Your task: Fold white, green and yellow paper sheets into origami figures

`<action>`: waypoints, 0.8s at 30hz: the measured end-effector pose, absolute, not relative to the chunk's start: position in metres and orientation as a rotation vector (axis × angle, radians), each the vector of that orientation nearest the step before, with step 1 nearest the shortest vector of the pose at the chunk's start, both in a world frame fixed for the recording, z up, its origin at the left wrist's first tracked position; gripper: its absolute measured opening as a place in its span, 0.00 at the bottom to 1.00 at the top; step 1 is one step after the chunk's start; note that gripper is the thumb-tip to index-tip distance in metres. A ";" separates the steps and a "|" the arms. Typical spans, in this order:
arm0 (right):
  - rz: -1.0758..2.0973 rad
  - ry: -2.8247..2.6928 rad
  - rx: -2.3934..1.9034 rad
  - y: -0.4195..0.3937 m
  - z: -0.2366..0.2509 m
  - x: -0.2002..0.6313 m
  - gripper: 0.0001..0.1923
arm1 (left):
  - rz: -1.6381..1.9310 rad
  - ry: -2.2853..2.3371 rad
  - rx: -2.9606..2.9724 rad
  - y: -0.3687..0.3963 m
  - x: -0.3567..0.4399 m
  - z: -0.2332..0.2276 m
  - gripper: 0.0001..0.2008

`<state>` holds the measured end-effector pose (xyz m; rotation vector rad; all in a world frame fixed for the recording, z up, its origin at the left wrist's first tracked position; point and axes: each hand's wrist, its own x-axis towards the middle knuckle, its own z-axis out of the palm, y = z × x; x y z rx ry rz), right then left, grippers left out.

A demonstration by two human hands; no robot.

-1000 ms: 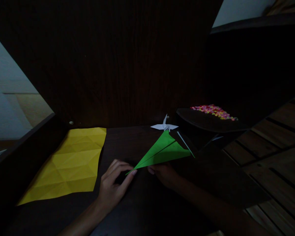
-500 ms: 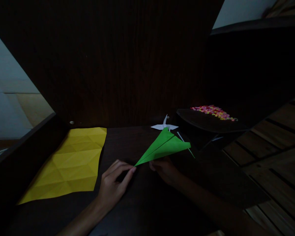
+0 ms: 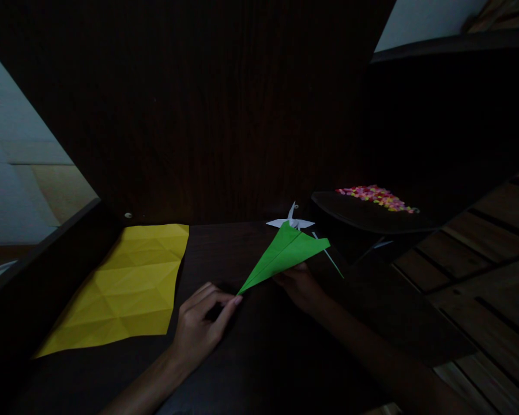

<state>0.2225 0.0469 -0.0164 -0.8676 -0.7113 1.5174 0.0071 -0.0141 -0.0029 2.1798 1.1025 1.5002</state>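
Note:
A green folded paper [image 3: 281, 256], kite-shaped with a crease down its length, slants across the middle of the view. My left hand [image 3: 203, 314] pinches its narrow tip between thumb and forefinger. Under the paper's lower right edge is my right hand [image 3: 300, 288], its fingers curled against it and partly hidden by it. Just behind the paper's far end, a white origami crane [image 3: 290, 222] sits on the dark surface. A thin pale strip [image 3: 332, 260] lies to the right of the paper.
A creased yellow sheet [image 3: 125, 282] lies on the left, beside a raised dark side board [image 3: 47, 242]. On a dark rounded shelf [image 3: 341, 210] at the right is a heap of small colourful pieces [image 3: 378, 196]. A dark upright panel [image 3: 225, 115] stands behind.
The wide end of the green paper has shifted slightly left and up. My right hand has moved a little right and up beneath it. My left hand keeps its pinch on the tip.

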 end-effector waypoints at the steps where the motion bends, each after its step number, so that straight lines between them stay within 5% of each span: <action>1: 1.506 -0.696 -0.868 0.048 -0.016 0.224 0.15 | 1.499 1.111 2.179 -0.014 0.007 -0.002 0.04; 10: 1.380 -0.639 -0.830 0.065 -0.017 0.243 0.23 | 1.484 1.190 2.133 -0.014 0.005 0.000 0.03; 18: 1.336 -0.757 -0.835 0.074 -0.013 0.252 0.08 | 1.450 1.384 1.893 -0.006 -0.002 0.006 0.06; 24: 1.350 -0.786 -0.861 0.068 -0.007 0.249 0.06 | 1.470 1.518 1.628 0.003 -0.010 0.008 0.10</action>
